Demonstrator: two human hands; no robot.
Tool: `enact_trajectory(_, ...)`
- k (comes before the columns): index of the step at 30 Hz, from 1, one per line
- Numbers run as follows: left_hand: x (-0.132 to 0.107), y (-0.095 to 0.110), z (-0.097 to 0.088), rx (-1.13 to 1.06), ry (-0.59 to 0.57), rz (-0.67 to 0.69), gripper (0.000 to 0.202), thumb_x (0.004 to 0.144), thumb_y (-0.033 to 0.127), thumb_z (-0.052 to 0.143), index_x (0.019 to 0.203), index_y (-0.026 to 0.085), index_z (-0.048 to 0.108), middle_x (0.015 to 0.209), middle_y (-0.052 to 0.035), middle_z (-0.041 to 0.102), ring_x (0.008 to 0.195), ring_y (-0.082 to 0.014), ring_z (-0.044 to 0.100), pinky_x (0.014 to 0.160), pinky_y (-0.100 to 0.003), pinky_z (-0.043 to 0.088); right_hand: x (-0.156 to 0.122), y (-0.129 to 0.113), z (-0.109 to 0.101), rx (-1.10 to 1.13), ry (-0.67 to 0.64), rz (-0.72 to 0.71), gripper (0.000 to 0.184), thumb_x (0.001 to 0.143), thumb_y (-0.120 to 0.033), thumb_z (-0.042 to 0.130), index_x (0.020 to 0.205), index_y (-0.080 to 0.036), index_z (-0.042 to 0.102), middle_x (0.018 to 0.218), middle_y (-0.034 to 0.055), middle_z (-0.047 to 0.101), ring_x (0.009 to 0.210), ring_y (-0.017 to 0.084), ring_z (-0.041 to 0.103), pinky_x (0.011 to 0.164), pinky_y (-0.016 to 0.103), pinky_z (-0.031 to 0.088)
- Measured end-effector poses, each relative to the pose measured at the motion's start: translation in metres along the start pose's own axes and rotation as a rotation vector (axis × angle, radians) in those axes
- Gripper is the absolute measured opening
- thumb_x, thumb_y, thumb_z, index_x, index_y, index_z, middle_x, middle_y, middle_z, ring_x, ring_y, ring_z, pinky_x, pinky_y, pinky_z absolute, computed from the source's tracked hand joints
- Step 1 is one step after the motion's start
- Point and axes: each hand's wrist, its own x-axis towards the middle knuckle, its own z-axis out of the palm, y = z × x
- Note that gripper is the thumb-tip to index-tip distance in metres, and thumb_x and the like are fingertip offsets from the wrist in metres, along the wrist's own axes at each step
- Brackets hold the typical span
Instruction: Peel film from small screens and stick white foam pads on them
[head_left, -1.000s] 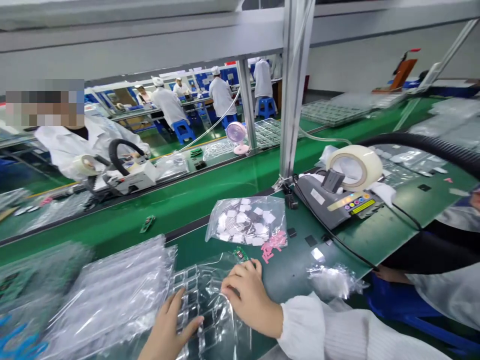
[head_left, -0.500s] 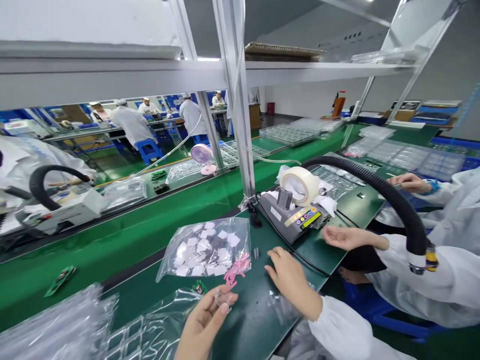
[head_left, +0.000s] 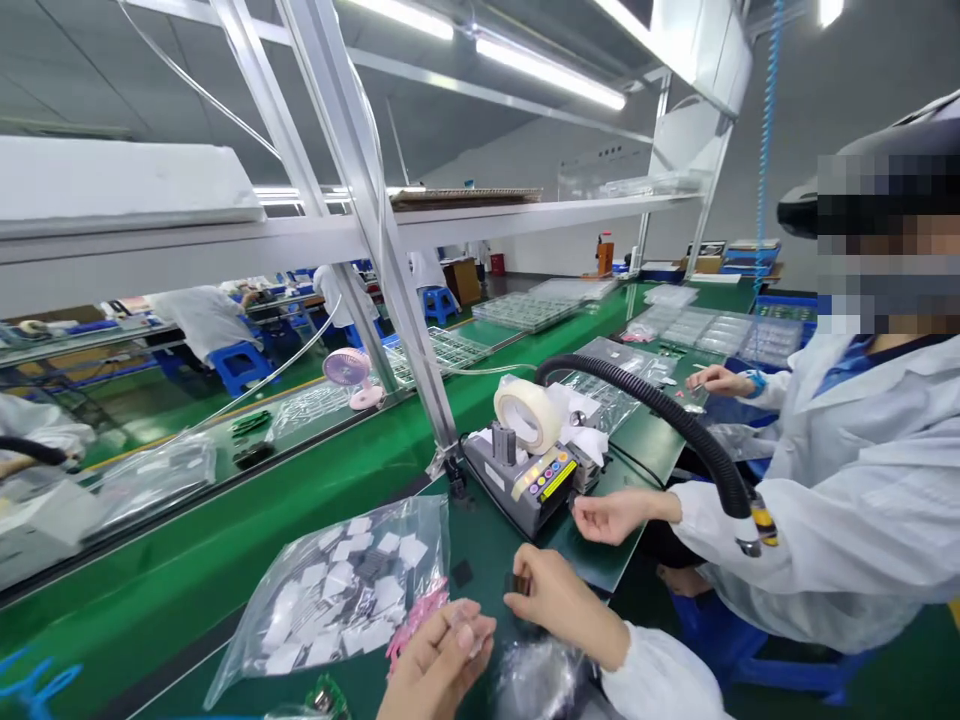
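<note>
My left hand (head_left: pixel 439 665) is closed in a pinch at the bottom middle, around a small clear plastic piece (head_left: pixel 474 632). Just right of it, my right hand (head_left: pixel 566 605) pinches a small dark square pad (head_left: pixel 516 584) over the green table. Another dark square pad (head_left: pixel 462 572) lies flat between the hands and the dispenser. Beside my left hand are pink pieces (head_left: pixel 420 612) and a clear bag (head_left: pixel 322 590) of white and grey squares. A small green circuit board (head_left: pixel 327 697) shows at the bottom edge. Crumpled clear plastic (head_left: pixel 536 680) lies below my right hand.
A grey tape dispenser (head_left: pixel 525 490) bearing a tape roll (head_left: pixel 529 412) stands ahead. A black flexible hose (head_left: pixel 652 400) arches over the table. A co-worker's hand (head_left: pixel 611 515) is by the dispenser, their other hand (head_left: pixel 720 380) farther back. A metal post (head_left: pixel 405 300) rises ahead.
The view has turned right and upward. My right hand, earlier reaching with fingers apart toward two small grey pads, now pinches one; the other lies on the table. My left hand keeps its clear piece.
</note>
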Motion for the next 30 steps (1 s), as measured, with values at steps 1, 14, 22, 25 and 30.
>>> enact_trajectory(1,0.003,0.001,0.01,-0.033,-0.058,-0.026,0.044,0.051,0.044,0.08,0.084,0.019,0.065,0.081,-0.0038,0.071,0.082,-0.0194,0.066,0.08,-0.032,0.05,-0.01,0.009,-0.014,0.09,-0.034,-0.014,0.021,0.069,-0.025,0.067,0.083,-0.017,0.054,0.066,-0.0035,0.058,0.064,0.013,0.057,0.063,0.027,0.045)
enact_trajectory(14,0.089,-0.076,0.186,0.022,-0.572,-0.58,0.012,0.073,0.029,0.061,0.076,0.018,0.056,0.063,-0.0042,0.067,0.051,-0.0118,0.059,0.064,-0.03,0.041,-0.097,0.153,-0.115,1.288,0.583,0.354,0.05,0.052,-0.05,0.079,0.085,-0.017,0.063,0.043,-0.0039,0.053,0.037,0.007,0.045,0.037,0.015,0.033)
enact_trajectory(22,0.118,-0.106,0.253,0.292,-0.69,-0.5,0.014,0.08,0.03,0.055,0.083,0.017,0.057,0.062,0.0041,0.059,0.055,-0.0095,0.054,0.06,-0.025,0.04,-0.065,0.157,-0.133,1.457,0.932,0.296,0.031,0.055,-0.037,0.076,0.066,-0.015,0.058,0.05,-0.0042,0.054,0.04,0.007,0.049,0.038,0.017,0.038)
enact_trajectory(25,0.125,-0.115,0.269,0.362,-0.702,-0.458,0.023,0.085,0.036,0.05,0.09,0.015,0.057,0.07,0.0022,0.058,0.058,-0.0106,0.054,0.06,-0.028,0.045,-0.073,0.168,-0.132,1.435,0.991,0.315,0.03,0.061,-0.039,0.073,0.068,-0.014,0.056,0.045,-0.006,0.05,0.035,0.005,0.044,0.034,0.014,0.031)
enact_trajectory(30,0.12,-0.141,0.288,0.395,-0.646,-0.317,0.02,0.084,0.028,0.054,0.097,0.014,0.057,0.085,-0.0018,0.061,0.068,-0.0119,0.057,0.062,-0.03,0.05,-0.1,0.193,-0.127,1.293,1.04,0.337,0.045,0.055,-0.054,0.072,0.066,-0.018,0.048,0.038,-0.0098,0.042,0.03,0.003,0.036,0.033,0.012,0.022)
